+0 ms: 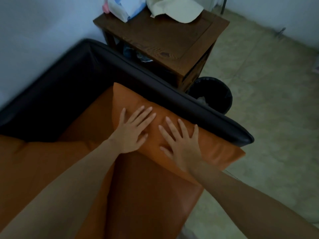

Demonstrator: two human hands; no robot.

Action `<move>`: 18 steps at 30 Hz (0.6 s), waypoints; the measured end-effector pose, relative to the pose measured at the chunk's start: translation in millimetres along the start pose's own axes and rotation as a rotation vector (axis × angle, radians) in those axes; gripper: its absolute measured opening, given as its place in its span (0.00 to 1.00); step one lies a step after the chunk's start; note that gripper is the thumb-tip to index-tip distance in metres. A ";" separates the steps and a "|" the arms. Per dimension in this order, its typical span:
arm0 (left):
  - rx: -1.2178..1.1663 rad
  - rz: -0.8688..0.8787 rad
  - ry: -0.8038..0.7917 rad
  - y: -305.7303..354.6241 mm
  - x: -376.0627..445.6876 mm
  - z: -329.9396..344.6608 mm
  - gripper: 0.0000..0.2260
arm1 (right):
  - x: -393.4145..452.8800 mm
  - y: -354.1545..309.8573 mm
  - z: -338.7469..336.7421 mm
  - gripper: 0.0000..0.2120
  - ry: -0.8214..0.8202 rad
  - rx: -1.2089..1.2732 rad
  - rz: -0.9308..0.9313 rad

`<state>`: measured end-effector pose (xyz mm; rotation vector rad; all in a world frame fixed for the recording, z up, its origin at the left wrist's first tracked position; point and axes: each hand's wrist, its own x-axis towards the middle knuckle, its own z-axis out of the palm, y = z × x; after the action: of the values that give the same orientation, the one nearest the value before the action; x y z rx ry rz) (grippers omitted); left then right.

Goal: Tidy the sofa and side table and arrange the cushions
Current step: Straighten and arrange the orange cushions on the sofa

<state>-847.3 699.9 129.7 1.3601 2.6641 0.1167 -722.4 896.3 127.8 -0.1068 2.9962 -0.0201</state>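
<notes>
An orange cushion (215,150) leans against the sofa's black armrest (172,94), resting on the orange seat (146,195). My left hand (133,130) lies flat on the cushion's upper middle, fingers spread. My right hand (181,144) lies flat beside it, lower and to the right, fingers spread too. Neither hand grips anything. Beyond the armrest stands a dark wooden side table (172,38) carrying a cream cap (174,9) and a pack of tissues (124,7) at its far edge.
A black waste bin (214,94) with some rubbish inside stands on the tiled floor between the armrest and the side table. The table's lower shelf (138,54) holds some clutter. A white wall runs behind the sofa on the left.
</notes>
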 end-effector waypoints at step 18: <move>0.217 -0.125 -0.204 -13.1 21.8 26.3 0.64 | 24.3 14.3 27.4 0.45 0.057 -0.086 -0.086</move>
<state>-866.1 709.9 99.9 1.1832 2.6374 -0.3162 -743.4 908.6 97.0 -0.2489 3.0472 0.0980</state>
